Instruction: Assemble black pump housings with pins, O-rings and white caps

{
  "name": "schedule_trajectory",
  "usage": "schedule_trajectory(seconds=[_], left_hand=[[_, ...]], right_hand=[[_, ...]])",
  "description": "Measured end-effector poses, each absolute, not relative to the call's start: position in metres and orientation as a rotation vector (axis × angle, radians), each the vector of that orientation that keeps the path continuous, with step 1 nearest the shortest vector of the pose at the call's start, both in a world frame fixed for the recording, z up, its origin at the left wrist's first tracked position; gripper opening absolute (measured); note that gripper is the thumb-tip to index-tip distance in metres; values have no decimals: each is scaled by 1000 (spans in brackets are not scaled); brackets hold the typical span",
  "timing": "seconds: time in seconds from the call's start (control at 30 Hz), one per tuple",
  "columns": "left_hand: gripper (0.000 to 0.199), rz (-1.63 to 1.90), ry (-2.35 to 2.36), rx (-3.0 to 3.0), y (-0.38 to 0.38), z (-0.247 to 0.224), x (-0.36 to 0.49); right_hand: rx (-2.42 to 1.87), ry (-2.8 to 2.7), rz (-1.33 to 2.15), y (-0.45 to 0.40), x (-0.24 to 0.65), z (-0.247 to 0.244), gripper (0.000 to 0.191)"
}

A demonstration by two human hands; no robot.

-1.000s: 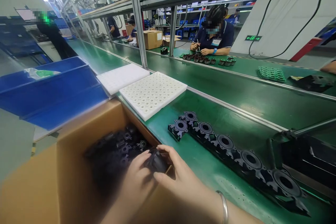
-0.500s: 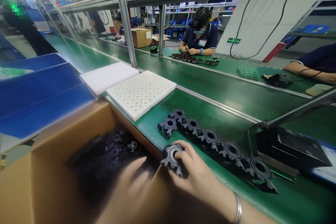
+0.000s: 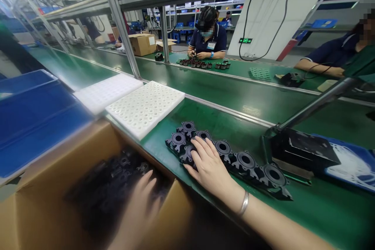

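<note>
My right hand [image 3: 206, 164], with a silver bangle at the wrist, grips a black motor housing [image 3: 188, 151] with a round hole. That housing rests on the green bench beside another housing [image 3: 178, 138] at the near end of a row. The row of similar black housings [image 3: 245, 159] runs to the right, partly covered by my fingers. Blurred, my left hand [image 3: 140, 203] hovers over the open cardboard box [image 3: 96, 136], its fingers apart with nothing seen in them. Several dark housings [image 3: 117, 179] lie jumbled inside the box, in shadow.
Two white foam trays [image 3: 146, 105] [image 3: 108, 90] sit beyond the box, the nearer one full of holes. A blue bin [image 3: 32, 121] is at the left. To the right stand a metal bar [image 3: 316, 103] and a black block [image 3: 301, 148]. Across the bench, a person [image 3: 208, 41] handles small parts.
My right hand has carried the housing forward from the box edge onto the bench, beside the row. My left hand stays over the box. The view has turned slightly right.
</note>
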State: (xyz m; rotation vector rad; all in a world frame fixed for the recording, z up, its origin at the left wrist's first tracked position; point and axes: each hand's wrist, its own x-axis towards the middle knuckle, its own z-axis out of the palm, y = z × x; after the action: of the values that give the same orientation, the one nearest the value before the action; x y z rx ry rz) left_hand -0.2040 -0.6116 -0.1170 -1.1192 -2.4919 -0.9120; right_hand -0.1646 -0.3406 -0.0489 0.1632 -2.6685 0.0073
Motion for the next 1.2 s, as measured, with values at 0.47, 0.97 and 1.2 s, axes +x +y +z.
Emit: schedule_trajectory(seconds=[0.47,0.97,1.2], left_hand=[[79,-1065,-2595,-1222,-497,-97,-229],[80,-882,-2472,-1112,-490,-120,-226],[73,-704,-2513,-1165,-497,-113,-235]], right_hand=[[270,-2572,133,-329,-144,-54,36],[436,-2604,119,-330,-123,-83,41],[397,-2588,130,-333,-123,-96,43]])
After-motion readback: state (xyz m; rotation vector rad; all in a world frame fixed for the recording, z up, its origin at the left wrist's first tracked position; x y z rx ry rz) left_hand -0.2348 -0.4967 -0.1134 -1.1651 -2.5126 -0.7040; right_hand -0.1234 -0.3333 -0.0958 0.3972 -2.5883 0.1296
